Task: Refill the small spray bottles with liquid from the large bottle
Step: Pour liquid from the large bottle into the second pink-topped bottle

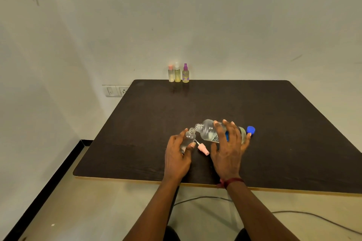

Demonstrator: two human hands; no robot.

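Near the front of the desk: the working spot, on the dark top a little left of its middle.
Large bottle: clear and uncapped, tipped over so that its long axis runs almost level, left to right. The threaded neck points left and the base points right. Its mouth is just beside and slightly above the mouth of the small spray bottle. Whether liquid is running cannot be told.
Right hand: laid over the large bottle from above and gripping it, fingers spread and curled over the far side, thumb on the near side.
Small spray bottle: clear, with its head off. Its long axis is close to upright and leans a little, so the open neck points up and right toward the large bottle.
Left hand: wrapped round the lower body of the small spray bottle and holding it, thumb across the front.
Pink spray head: lies on the desk between the two hands, long axis diagonal. The thin white tube points far-left and the pink end near-right.
Blue cap: on the desk just right of the large bottle's base.
Far edge of the desk: a row of three small spray bottles stands upright and close together by the wall. Their tops are pink, white and purple, and they hold yellowish liquid.
Right wrist: a red thread is tied round it.
Floor: a dark cable trails under the desk's near edge.
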